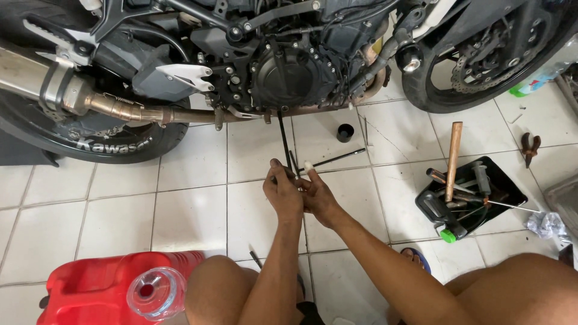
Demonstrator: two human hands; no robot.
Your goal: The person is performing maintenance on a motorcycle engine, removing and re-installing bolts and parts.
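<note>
Head view: left hand (pixel 283 194) and right hand (pixel 318 197), touching, both pinched on a thin black rod (pixel 283 135). Rod: long, slender, upright, rising from the hands to the motorcycle engine (pixel 289 75). Second rod (pixel 337 158) lies on the floor tiles just right of the hands.

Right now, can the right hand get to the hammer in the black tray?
Probably yes. The right hand is busy on a thin black rod, but only bare tile lies between it and the hammer in the tray.
</note>
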